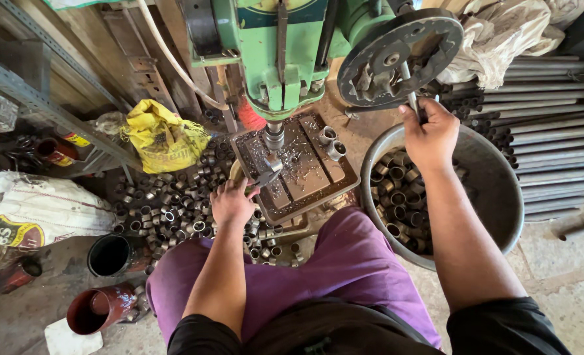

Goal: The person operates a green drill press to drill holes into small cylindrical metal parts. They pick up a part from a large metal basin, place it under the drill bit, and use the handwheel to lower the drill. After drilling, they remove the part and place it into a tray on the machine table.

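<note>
Concrete floor (568,276), dusty and stained. Stacked steel tubes (548,131) at right. Yellow bag (164,138) and printed white sack (36,210) at left, beside angle-iron rack (49,105). Daylight.

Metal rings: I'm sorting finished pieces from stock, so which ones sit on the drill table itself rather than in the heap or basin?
The two short metal rings at the table's back right corner, standing together, apart from the floor heap and basin.

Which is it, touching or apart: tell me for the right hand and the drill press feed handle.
Touching. The head view shows the right hand with its fingers closed around the feed handle below the wheel.
</note>
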